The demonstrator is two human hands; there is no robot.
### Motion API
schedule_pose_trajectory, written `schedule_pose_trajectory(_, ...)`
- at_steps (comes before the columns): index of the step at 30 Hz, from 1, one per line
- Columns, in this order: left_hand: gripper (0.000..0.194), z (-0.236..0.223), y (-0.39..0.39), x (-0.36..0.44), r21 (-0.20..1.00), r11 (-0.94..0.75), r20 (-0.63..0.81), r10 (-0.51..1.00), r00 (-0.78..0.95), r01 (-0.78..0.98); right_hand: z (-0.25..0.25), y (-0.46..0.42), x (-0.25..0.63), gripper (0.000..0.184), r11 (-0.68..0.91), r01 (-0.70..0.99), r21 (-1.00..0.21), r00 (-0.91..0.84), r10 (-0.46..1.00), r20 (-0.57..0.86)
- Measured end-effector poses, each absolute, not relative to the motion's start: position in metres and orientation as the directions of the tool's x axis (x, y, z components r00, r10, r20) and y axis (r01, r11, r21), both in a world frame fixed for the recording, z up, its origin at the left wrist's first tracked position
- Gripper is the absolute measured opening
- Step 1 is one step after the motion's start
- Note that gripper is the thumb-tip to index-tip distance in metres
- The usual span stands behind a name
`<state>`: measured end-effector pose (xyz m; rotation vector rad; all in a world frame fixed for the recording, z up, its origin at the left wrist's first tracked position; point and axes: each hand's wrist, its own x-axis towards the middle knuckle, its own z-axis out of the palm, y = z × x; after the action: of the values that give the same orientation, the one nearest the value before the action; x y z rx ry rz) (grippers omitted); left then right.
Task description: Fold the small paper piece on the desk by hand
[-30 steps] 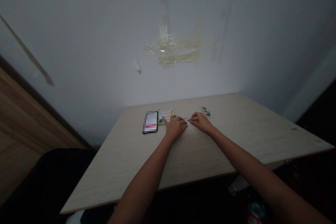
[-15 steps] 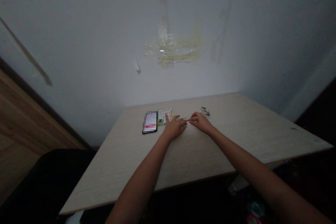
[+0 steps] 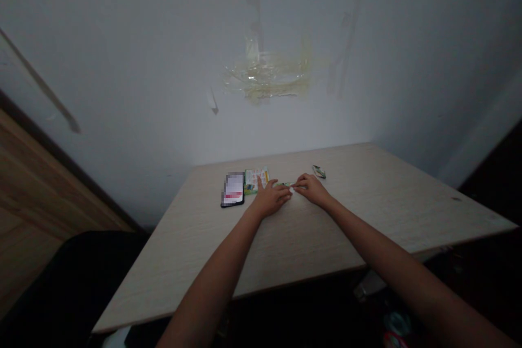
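Observation:
My left hand (image 3: pixel 269 199) lies on the pale wooden table (image 3: pixel 367 212) with its fingers spread, pressing down a small green-and-white packet (image 3: pixel 286 185) that is mostly hidden under it. My right hand (image 3: pixel 312 188) is right beside it, fingertips pinched together on the packet's end where the two hands meet. A green, white and orange card (image 3: pixel 256 178) lies just beyond my left hand. A phone (image 3: pixel 234 189) with a lit screen sits to the left of that card.
A small green-and-white wrapper (image 3: pixel 318 171) lies alone beyond my right hand. The table stands against a white wall (image 3: pixel 163 65) with yellowed tape residue (image 3: pixel 267 76). A wooden panel (image 3: pixel 36 190) is at the left, and dark floor clutter lies below the table's front edge.
Both hands stay on the small packet; my left fingers have shifted slightly. The view has drifted a little.

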<state>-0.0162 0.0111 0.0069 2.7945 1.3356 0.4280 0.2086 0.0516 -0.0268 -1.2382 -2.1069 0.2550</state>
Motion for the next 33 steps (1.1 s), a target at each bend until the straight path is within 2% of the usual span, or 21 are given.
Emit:
schedule_pose_trajectory(5,0.031,0.007,0.012,-0.017,0.055,-0.666,0.241,0.732,0.637,0.744,-0.025,0.050,0.211,0.020,0.540,0.614,-0.575,-0.251,0.825,0.506)
schedule_pose_trajectory(8,0.032,0.004,0.013,-0.018,0.058,-0.657,0.240,0.740,0.629,0.751,-0.024,0.046,0.212,0.018,0.498,0.577,-0.647,-0.138,0.840,0.524)
schedule_pose_trajectory(10,0.034,0.003,0.013,-0.019,0.076,-0.656,0.239,0.743,0.625,0.751,-0.022,0.043,0.211,0.016,0.495,0.565,-0.660,-0.131,0.844,0.521)
schedule_pose_trajectory(15,0.035,0.003,0.011,-0.020,0.099,-0.655,0.235,0.747,0.622,0.749,-0.016,0.036,0.208,0.012,0.562,0.608,-0.561,-0.237,0.802,0.548)
schedule_pose_trajectory(22,0.036,0.002,0.011,-0.019,0.121,-0.640,0.230,0.762,0.606,0.759,-0.007,0.026,0.207,0.016,0.572,0.715,-0.402,-0.355,0.792,0.496)
schedule_pose_trajectory(28,0.037,0.001,0.012,-0.019,0.135,-0.618,0.233,0.780,0.581,0.774,-0.009,0.025,0.205,0.018,0.561,0.734,-0.382,-0.360,0.799,0.482)
schedule_pose_trajectory(33,0.037,0.001,0.011,-0.019,0.145,-0.610,0.237,0.785,0.572,0.779,-0.009,0.024,0.207,0.018,0.577,0.704,-0.414,-0.359,0.792,0.494)
